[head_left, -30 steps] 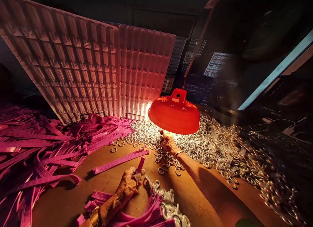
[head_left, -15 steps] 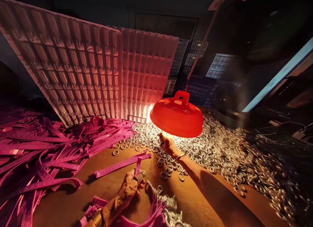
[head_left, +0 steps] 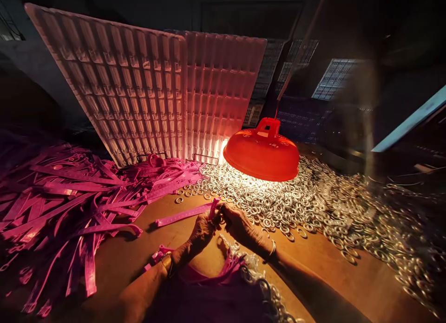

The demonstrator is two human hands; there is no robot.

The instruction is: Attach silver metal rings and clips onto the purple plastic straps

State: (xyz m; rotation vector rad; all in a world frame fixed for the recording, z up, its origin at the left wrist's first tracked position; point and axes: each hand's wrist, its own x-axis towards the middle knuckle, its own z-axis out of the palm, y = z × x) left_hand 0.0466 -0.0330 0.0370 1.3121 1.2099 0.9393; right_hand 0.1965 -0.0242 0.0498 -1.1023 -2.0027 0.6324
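Note:
Both hands meet in front of the lamp-lit ring pile. My left hand (head_left: 204, 229) is closed on a pink strap (head_left: 213, 209), whose end sticks up past the fingers. Close against it, my right hand (head_left: 240, 225) is pinched, its fingertips at the strap; whatever lies between them is too dark and small to make out. Another pink strap (head_left: 184, 215) lies flat just left of the hands. Loose metal rings (head_left: 272, 197) are heaped beyond and to the right. Below the hands sits a bunch of pink straps (head_left: 232, 267) with metal rings on them.
A red lamp shade (head_left: 261, 151) hangs low over the rings. Many pink straps (head_left: 69, 197) cover the left of the brown table (head_left: 118, 262). Behind stand two ribbed, tray-like panels (head_left: 139, 91). Stacked crates (head_left: 334, 79) show in the dark background.
My right hand has come back from the ring pile under the lamp to my left hand. My left hand, still holding the strap, sits farther forward. The view has shifted slightly.

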